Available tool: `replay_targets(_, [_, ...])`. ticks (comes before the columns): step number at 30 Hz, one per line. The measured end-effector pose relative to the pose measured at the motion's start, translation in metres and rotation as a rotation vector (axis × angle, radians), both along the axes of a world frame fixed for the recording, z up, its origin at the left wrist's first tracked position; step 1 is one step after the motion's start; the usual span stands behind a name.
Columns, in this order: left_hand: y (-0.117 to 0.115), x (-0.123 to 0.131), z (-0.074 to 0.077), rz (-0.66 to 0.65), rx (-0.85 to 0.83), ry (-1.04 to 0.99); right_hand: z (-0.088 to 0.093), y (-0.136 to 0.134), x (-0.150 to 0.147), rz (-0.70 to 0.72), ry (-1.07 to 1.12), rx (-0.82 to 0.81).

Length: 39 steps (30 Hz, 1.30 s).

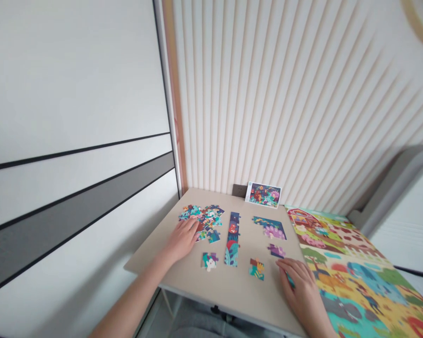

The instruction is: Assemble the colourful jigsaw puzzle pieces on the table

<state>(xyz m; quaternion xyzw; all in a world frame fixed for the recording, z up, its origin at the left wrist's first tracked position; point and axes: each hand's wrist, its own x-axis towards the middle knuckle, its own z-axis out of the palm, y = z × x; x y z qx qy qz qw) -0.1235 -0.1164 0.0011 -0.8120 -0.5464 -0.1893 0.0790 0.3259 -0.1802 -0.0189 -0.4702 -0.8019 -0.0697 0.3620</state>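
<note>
My left hand (183, 238) reaches over the near edge of a loose pile of jigsaw pieces (211, 217), its fingers stretched out and touching them. At the table's right side my right hand (301, 284) has a teal puzzle piece (290, 280) between thumb and fingers, mostly covered by the hand. Just beyond that hand lies a purple piece (277, 250). A joined vertical strip (231, 241) stands between the hands, and a joined corner section (273, 226) is farther right. Two small clusters, one with a white animal (209, 262) and one orange and teal (257, 269), lie nearer me.
A picture card (263, 195) leans on the ribbed wall at the back of the beige table (197, 277), beside a dark socket (238, 190). White cabinet panels (74, 94) rise at left. A colourful animal mat (352, 272) lies along the table's right edge.
</note>
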Motion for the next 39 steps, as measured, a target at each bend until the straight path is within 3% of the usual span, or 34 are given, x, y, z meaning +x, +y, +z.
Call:
replay_targets(6, [0.038,0.005,-0.006,-0.018,-0.131,-0.009,0.007,-0.014,-0.002,-0.058,0.033,-0.051])
replay_targets(11, [0.031,-0.011,-0.013,-0.038,-0.11,-0.026,0.01,-0.016,-0.005,-0.092,0.06,-0.056])
replay_targets(15, [0.026,-0.015,-0.006,-0.033,-0.087,0.001,0.012,-0.015,-0.007,-0.073,0.055,-0.063])
replay_targets(20, [0.051,0.013,0.009,0.049,-0.09,-0.012,0.01,-0.015,-0.006,-0.061,0.039,-0.075])
replay_targets(25, [0.072,0.035,-0.001,0.163,-0.04,-0.039,0.007,-0.017,-0.005,-0.096,0.031,-0.067])
replay_targets(29, [0.069,0.029,-0.013,0.073,-0.033,-0.065,0.009,-0.017,-0.007,-0.093,0.01,-0.099])
replay_targets(33, [0.063,0.024,-0.015,-0.039,-0.045,-0.098,0.011,-0.016,-0.008,-0.086,0.0,-0.108])
replay_targets(39, [0.062,0.022,-0.017,-0.051,-0.053,-0.165,0.008,-0.015,-0.006,-0.098,-0.002,-0.086])
